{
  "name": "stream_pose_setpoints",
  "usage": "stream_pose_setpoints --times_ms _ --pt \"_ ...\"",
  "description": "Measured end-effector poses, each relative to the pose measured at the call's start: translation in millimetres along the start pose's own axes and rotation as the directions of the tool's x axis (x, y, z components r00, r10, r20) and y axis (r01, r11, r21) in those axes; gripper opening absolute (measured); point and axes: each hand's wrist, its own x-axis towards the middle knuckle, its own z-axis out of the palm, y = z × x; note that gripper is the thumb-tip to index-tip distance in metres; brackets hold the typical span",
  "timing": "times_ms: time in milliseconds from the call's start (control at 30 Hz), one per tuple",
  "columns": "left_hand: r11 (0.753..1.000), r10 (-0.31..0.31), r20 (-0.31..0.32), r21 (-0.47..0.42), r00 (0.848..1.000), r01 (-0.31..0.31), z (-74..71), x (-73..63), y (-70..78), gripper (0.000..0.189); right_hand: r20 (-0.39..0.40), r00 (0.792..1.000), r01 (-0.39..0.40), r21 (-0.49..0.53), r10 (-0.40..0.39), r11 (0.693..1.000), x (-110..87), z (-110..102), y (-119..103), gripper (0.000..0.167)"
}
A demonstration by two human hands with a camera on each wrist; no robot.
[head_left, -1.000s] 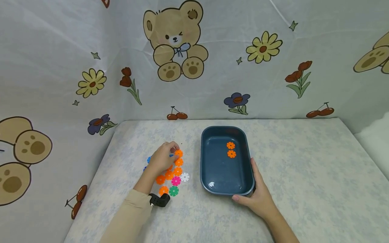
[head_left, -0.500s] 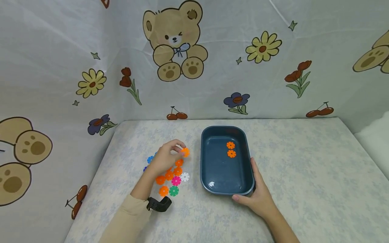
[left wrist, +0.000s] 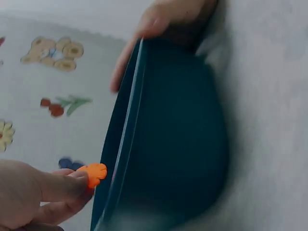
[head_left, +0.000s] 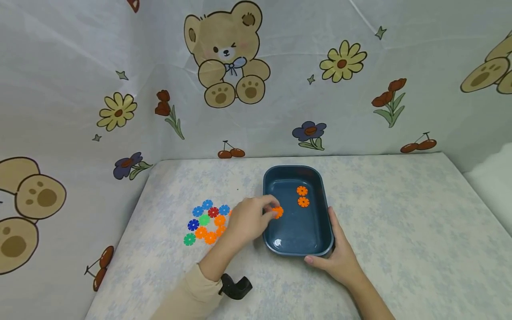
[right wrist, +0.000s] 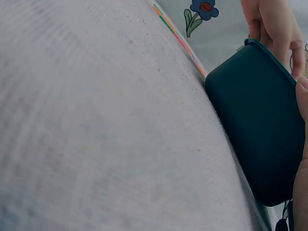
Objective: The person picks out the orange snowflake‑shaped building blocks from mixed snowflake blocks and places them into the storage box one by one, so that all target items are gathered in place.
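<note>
My left hand [head_left: 249,221] pinches an orange snowflake building disc [head_left: 278,212] between thumb and fingers, over the left rim of a dark blue rectangular tub [head_left: 296,230]. In the left wrist view the same orange disc [left wrist: 98,173] shows beside the tub's edge. Two more orange discs [head_left: 303,202] lie flat on the tub's floor toward the back right. My right hand [head_left: 341,260] holds the tub's near right corner, thumb at the front and fingers along the side.
Left of the tub, several notched discs lie loosely grouped on the pale table, among them a red one [head_left: 213,212], a dark blue one [head_left: 194,225] and a green one [head_left: 190,239]. My left forearm covers part of the group. A printed cloth [head_left: 280,111] hangs behind.
The left hand took an orange disc from the pile's right side and carried it rightward to the tub. My right hand and the tub have stayed in place.
</note>
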Motion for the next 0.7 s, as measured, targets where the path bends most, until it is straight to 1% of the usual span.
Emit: stream_pose_setpoints --times_ms 33,67,167,233,367,433,567,700 --pt "0.999 0.026 0.0 0.04 1.0 -0.026 5.2 0.8 4.5 0.015 0.002 1.0 0.005 0.003 -0.005 1.0 0.0 0 0 0.136" --pt "0.997 0.047 0.004 0.062 0.999 -0.047 10.7 2.1 8.5 0.015 0.004 1.0 0.008 0.004 -0.008 1.0 -0.1 0 0 0.136" --pt "0.995 0.071 0.026 0.07 0.997 -0.072 25.0 9.5 18.7 0.011 0.007 1.0 0.018 0.006 -0.018 1.0 -0.3 0 0 0.135" --pt "0.994 0.074 0.039 0.073 0.996 -0.077 33.8 16.1 22.8 0.008 0.01 1.0 0.015 0.004 -0.015 1.0 -0.2 0 0 0.135" --pt "0.995 0.039 0.079 0.093 0.996 -0.046 50.7 30.3 26.8 0.005 0.014 1.0 0.001 -0.003 -0.001 1.0 -0.1 -1 0 0.134" --pt "0.994 0.013 0.085 0.109 0.996 -0.023 58.7 36.6 26.7 0.004 0.016 1.0 -0.003 -0.008 0.003 1.0 -0.3 -1 0 0.133" --pt "0.989 -0.024 0.067 0.146 0.997 0.014 72.4 45.9 25.2 0.006 0.014 1.0 0.005 -0.009 -0.005 1.0 -0.9 -1 1 0.134" --pt "0.984 -0.047 0.036 0.172 0.998 0.04 82.4 51.2 23.1 0.008 0.004 1.0 0.014 -0.018 -0.014 1.0 -1.1 -1 1 0.135"
